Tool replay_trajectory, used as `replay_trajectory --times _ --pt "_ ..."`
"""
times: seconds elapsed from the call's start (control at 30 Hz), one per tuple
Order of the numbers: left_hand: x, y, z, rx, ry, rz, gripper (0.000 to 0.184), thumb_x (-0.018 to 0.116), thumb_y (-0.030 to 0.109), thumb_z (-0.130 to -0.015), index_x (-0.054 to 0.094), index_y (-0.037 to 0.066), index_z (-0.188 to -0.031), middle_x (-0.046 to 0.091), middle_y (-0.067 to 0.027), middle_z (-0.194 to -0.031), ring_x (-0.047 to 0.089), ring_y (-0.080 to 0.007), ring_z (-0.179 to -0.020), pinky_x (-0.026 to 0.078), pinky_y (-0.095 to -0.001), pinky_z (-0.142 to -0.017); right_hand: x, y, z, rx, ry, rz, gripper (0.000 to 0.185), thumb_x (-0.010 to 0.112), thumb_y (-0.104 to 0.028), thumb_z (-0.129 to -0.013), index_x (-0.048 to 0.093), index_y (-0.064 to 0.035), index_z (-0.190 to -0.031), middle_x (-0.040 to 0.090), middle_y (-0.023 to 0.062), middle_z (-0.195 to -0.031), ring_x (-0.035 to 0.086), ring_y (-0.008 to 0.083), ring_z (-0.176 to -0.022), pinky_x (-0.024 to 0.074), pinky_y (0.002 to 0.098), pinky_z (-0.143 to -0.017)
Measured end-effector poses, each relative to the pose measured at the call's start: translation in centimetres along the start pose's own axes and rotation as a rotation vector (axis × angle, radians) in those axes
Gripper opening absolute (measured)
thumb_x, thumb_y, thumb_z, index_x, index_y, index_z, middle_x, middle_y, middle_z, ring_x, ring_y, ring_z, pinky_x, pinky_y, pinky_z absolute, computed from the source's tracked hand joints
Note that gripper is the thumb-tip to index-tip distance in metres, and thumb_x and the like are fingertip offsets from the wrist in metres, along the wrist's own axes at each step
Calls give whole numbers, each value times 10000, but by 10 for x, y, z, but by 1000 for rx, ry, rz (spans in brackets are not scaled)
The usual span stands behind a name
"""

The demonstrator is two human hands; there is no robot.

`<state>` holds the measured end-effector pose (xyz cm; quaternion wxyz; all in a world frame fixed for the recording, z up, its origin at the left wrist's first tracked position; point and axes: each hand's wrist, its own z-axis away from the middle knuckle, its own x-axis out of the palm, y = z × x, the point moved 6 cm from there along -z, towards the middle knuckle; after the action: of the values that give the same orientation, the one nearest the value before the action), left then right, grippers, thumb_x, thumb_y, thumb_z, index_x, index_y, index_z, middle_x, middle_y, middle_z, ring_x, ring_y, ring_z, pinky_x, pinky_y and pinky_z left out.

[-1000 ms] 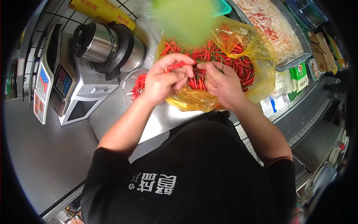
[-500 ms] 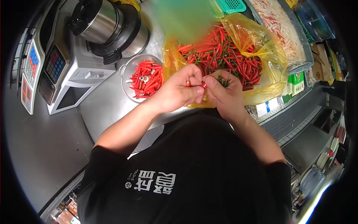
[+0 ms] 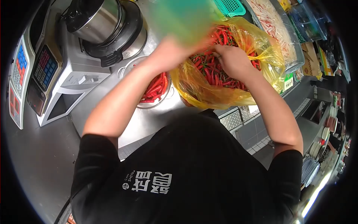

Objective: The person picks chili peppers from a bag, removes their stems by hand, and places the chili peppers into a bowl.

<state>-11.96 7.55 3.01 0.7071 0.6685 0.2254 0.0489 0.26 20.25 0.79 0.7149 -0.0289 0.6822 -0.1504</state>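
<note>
Red chilies with green stems (image 3: 214,72) fill an open yellow plastic bag (image 3: 195,91) on the steel counter. My left hand (image 3: 173,52) is over the bag's left side, its fingers smeared and partly hidden behind a blurred green patch. At the chilies, my right hand (image 3: 233,61) has its fingers bent together at the thumb; what they hold, if anything, is too small to tell. Below my left forearm, a clear round bowl (image 3: 171,93) holds red chilies (image 3: 154,89), partly covered by that arm.
A steel blender (image 3: 97,26) stands at the upper left, beside a white appliance (image 3: 80,74) and scales with keypads (image 3: 46,69). Behind the bag is a teal basket (image 3: 230,7). To its right sits a tray of pale and red strips (image 3: 274,28).
Both hands have moved up, away from my body and further over the bag. They are now apart, where half a second ago they met around a red chili. The view has shifted slightly.
</note>
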Motion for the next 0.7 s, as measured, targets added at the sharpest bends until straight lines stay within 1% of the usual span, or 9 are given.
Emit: replay_trajectory --times 0.17,0.27,0.37,0.4,0.43,0.5,0.57,0.63,0.7 --pt "34 20 -58 155 -253 -870 157 601 111 -798 673 -7 -875 694 -161 -857 682 -311 -798 531 -398 -671 8 -5 5 -100 -91 161 106 559 -148 -847 558 -70 -919 654 131 -817 652 349 -758 520 458 -629" --pt "47 -8 -66 -77 -451 -1149 182 637 153 -806 705 29 -920 673 -228 -923 669 -354 -899 529 -453 -764 -3 5 24 -123 170 -111 166 665 -132 -822 588 -61 -952 645 118 -789 653 288 -696 506 404 -593" --pt "45 -19 -62 -66 -520 -1107 194 662 173 -796 695 21 -912 678 -219 -872 670 -356 -858 530 -437 -723 -16 22 46 235 434 -559 199 695 -118 -843 624 -68 -1022 596 64 -709 605 173 -629 471 326 -562" --pt "40 -18 -63 1 -372 -926 179 668 166 -793 684 15 -888 671 -184 -801 668 -317 -788 518 -408 -674 -16 31 52 286 538 -663 210 701 -118 -869 641 -59 -1062 543 -18 -667 501 69 -592 396 243 -522" --pt "33 -14 -64 67 -224 -744 168 675 160 -791 673 8 -863 664 -149 -730 666 -279 -719 507 -378 -624 -19 28 54 286 539 -669 210 701 -118 -869 641 -59 -1062 543 -18 -667 501 69 -592 396 243 -522" --pt "23 20 -56 75 -187 -450 160 664 170 -813 651 11 -828 623 -103 -680 619 -218 -647 470 -337 -579 -22 34 71 526 672 -1323 184 679 -123 -893 643 -36 -1050 558 -58 -711 456 26 -578 346 202 -503" --pt "24 38 -43 96 -147 -156 172 652 180 -835 630 14 -794 582 -58 -630 572 -158 -575 433 -295 -535 -30 20 79 515 681 -1403 173 661 -121 -910 644 -24 -1053 566 -61 -753 422 2 -576 304 177 -500" --pt "37 12 -26 -200 -92 363 213 595 196 -901 588 42 -754 501 1 -602 470 -68 -533 372 -241 -508 -28 0 84 626 561 -1460 134 654 -116 -913 646 -27 -1014 566 -55 -758 436 5 -599 335 181 -521" --pt "65 8 -1 -170 -147 250 207 526 209 -963 562 57 -827 516 14 -676 461 -59 -569 367 -225 -515 -26 -22 85 535 533 -1282 83 642 -97 -919 643 -26 -962 566 -54 -756 466 15 -648 384 183 -578"
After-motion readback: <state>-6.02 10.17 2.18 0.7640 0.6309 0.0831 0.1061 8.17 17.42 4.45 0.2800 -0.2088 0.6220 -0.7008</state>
